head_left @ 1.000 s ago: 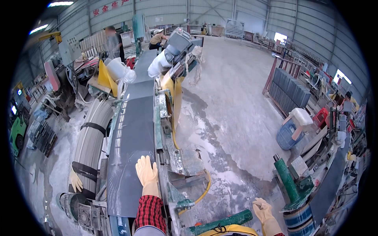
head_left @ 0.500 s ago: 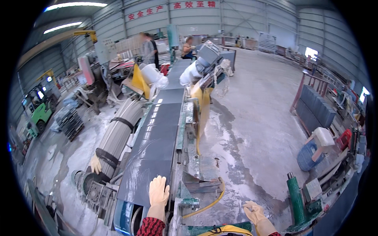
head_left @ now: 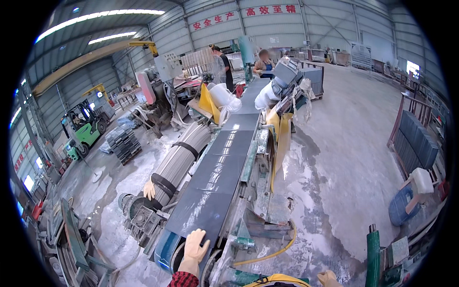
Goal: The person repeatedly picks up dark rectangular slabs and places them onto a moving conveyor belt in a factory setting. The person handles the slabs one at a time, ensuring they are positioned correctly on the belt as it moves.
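My left hand [head_left: 194, 249], in a cream rubber glove below a red-and-black checked sleeve, lies with fingers spread over the near end of a dark grey slab [head_left: 203, 208]. Wet and shiny, the slab rests in a line of similar flat slabs on a long conveyor [head_left: 168, 248] with a blue near end. At the lower edge, right of the conveyor, part of my right hand [head_left: 329, 278] shows in a matching glove. Its fingers are loosely bent, with nothing visible in them; the rest is cut off.
A loose glove [head_left: 149, 190] lies by a motor [head_left: 141, 217] and a strapped grey bundle [head_left: 184, 158] left of the conveyor. A yellow hose [head_left: 287, 246] curves across the wet floor. Two people work near the far end. A green forklift [head_left: 88, 129] stands left, a blue barrel [head_left: 401, 205] right.
The view has tilted up and swung left, so the scene sits further right. My left hand stays at the slab's near end. My right hand has dropped mostly out of the picture.
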